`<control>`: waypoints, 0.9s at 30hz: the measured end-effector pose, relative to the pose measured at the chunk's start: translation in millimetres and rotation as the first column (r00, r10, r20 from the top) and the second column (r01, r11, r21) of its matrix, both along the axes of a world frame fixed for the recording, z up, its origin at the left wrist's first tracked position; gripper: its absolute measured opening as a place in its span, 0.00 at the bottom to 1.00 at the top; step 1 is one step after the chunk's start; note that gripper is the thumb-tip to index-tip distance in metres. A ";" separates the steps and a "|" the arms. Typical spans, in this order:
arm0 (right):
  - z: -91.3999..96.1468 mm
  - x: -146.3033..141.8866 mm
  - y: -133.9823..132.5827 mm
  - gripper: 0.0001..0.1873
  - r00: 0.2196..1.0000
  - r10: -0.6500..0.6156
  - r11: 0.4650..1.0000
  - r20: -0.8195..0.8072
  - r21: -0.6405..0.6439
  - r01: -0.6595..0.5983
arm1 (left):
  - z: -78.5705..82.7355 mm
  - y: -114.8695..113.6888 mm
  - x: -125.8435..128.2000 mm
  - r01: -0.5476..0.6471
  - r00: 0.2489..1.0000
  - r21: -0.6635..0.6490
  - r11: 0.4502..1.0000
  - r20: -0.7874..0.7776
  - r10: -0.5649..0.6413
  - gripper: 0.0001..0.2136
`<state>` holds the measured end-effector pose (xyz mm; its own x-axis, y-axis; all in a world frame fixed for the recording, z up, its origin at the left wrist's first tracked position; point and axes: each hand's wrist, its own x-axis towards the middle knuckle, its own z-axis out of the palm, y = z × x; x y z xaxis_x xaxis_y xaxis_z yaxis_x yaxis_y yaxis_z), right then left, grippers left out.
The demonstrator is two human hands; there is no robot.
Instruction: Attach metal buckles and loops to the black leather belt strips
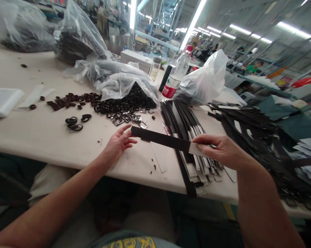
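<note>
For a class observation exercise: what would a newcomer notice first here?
The dark strip at centre, left hand at one end, right hand at the other. Beyond it, a red-capped bottle stands on the table. Left of that, black rings lie by a plastic bag.

At frame center, the left hand (119, 140) pinches one end of a black strip (160, 138); the right hand (221, 148) grips its white end. Buckles (118, 119) lie left of center.

Long flat black strip (160, 138), its end white; clear plastic bottle (176, 73), red-capped, red-and-white label; cream counter (49, 141); small oval dark-brown rings (72, 98).
</note>
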<state>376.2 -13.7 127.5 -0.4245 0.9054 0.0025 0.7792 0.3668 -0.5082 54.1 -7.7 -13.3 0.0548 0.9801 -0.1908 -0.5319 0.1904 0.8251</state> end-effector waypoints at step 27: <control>-122.3 -124.0 59.3 0.23 0.907 0.328 0.868 -0.263 0.464 -0.179 | 8.1 -0.7 -5.0 0.019 0.994 0.087 0.996 -0.107 -0.009 0.35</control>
<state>252.2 45.5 5.2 -0.5465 0.6455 0.5336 0.4479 0.7636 -0.4650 49.1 -8.4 -5.2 0.0527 0.9925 -0.1100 -0.4381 0.1220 0.8906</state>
